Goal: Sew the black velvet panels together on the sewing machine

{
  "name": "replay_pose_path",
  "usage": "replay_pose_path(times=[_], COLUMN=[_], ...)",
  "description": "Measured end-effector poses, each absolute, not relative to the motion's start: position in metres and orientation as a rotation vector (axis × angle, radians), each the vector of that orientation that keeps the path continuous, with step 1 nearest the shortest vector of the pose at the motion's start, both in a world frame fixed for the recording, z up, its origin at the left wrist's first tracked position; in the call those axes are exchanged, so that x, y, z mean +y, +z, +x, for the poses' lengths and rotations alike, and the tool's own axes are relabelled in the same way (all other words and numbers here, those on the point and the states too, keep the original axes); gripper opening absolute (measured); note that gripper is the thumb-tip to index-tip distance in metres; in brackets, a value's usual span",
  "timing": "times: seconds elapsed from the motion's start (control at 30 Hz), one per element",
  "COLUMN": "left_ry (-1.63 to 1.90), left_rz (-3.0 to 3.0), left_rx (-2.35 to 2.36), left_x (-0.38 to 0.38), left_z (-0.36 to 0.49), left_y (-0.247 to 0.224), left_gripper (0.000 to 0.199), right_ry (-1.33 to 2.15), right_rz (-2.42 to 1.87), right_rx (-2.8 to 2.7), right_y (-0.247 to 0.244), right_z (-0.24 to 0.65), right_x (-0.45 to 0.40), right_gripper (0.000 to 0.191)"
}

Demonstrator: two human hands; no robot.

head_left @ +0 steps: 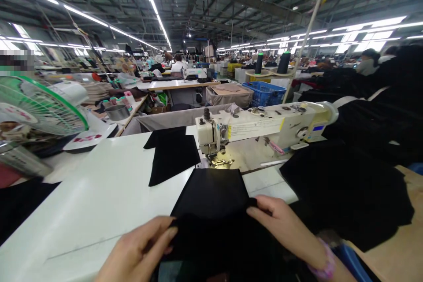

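A piece of black fabric (pixel 214 194) lies in front of the sewing machine (pixel 257 125), its far edge close to the needle area. My left hand (pixel 142 246) pinches the fabric's left edge between thumb and fingers. At the right edge, my right hand (pixel 280 220) grips the same fabric, with a pink band on the wrist. Another black piece (pixel 173 154) rests flat on the white table (pixel 99 185), left of the machine head. The near part of the held fabric merges with dark material below.
A green-rimmed fan (pixel 42 105) and a metal flask (pixel 23 158) stand at the left. Dark fabric (pixel 346 189) is heaped on the right. Beyond the machine are a blue basket (pixel 264 92), thread cones (pixel 259 62) and people at other tables.
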State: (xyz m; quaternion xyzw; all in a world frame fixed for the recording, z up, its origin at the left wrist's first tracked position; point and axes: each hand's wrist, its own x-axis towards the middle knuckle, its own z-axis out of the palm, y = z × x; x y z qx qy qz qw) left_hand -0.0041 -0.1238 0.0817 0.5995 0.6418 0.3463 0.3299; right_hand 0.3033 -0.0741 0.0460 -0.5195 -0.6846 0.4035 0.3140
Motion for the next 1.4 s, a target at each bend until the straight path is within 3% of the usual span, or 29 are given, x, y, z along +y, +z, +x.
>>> replay_pose_path(times=[0.07, 0.17, 0.4, 0.57, 0.73, 0.87, 1.13, 1.4], left_ry=[0.77, 0.606, 0.446, 0.601, 0.991, 1.31, 1.463, 1.359], left_rz=[1.704, 1.958, 2.031, 1.958, 1.675, 1.098, 1.026, 0.989], left_rx=[1.71, 1.858, 1.998, 1.926, 1.819, 1.324, 1.32, 1.287], left_x=[-0.088, -0.031, 0.029, 0.024, -0.012, -0.047, -0.067, -0.073], left_z=[0.001, 0.009, 0.02, 0.018, 0.014, 0.016, 0.017, 0.004], left_y=[0.083, 0.074, 0.039, 0.03, 0.035, 0.057, 0.072, 0.073], left_gripper=[0.028, 0.022, 0.007, 0.019, 0.003, 0.021, 0.019, 0.014], right_ry=[0.859, 0.633, 0.557, 0.652, 0.927, 1.092, 1.053, 1.078], right_rz=[-1.434, -1.478, -1.483, -1.371, -1.229, -1.172, -1.314, -1.272], right_rx=[-1.755, -1.673, -1.584, -1.521, -1.241, -1.096, -0.987, -0.899], right_y=[0.03, 0.008, -0.019, -0.022, -0.017, -0.013, -0.006, -0.001], right_z=[0.291, 0.28, 0.268, 0.267, 0.276, 0.285, 0.288, 0.285], right_x=[-0.049, -0.016, 0.022, 0.017, -0.011, -0.027, -0.038, -0.039], right_gripper=[0.033, 0.024, 0.011, 0.018, 0.036, 0.032, 0.037, 0.038])
